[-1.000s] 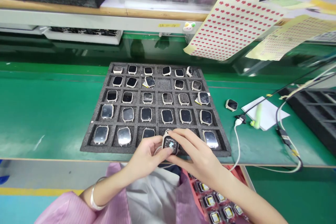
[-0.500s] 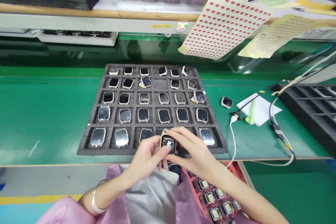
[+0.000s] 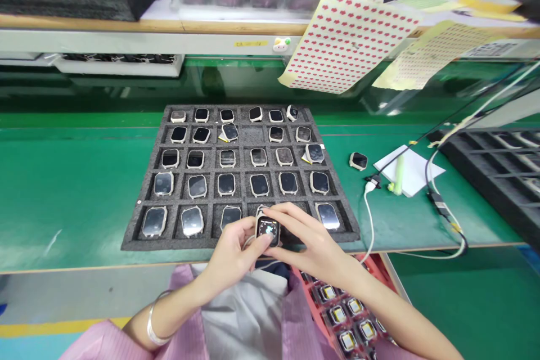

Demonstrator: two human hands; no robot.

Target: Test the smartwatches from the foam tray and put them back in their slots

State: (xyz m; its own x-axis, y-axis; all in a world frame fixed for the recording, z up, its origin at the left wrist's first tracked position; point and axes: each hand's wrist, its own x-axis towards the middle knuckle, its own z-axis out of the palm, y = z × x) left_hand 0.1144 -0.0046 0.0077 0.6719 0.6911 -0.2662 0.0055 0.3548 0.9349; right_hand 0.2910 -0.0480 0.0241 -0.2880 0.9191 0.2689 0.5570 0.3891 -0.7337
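A smartwatch (image 3: 267,227) with a lit dial on its screen is held between my hands, over the front edge of a dark grey foam tray (image 3: 216,242). My left hand (image 3: 236,250) is closed on its left side, the thumb lying on the screen. From the right, my right hand (image 3: 310,239) grips the watch by its top and lower right edges. A white cable (image 3: 250,241) shows beside the watch; where it meets the watch is hidden. Several strapless watches with dark screens, such as one watch (image 3: 193,220), sit in the tray's compartments.
A loose watch (image 3: 358,161) lies right of the tray, near a white cable plug (image 3: 373,183) and white paper (image 3: 415,171) with a pale green stick (image 3: 397,175). A red tray (image 3: 314,310) of watch parts sits below the table edge. Sticker sheets (image 3: 350,39) hang from the shelf.
The view has shifted slightly, so the tray and shelf appear a little further left. Both hands keep their hold on the watch, with the left thumb still on its screen.
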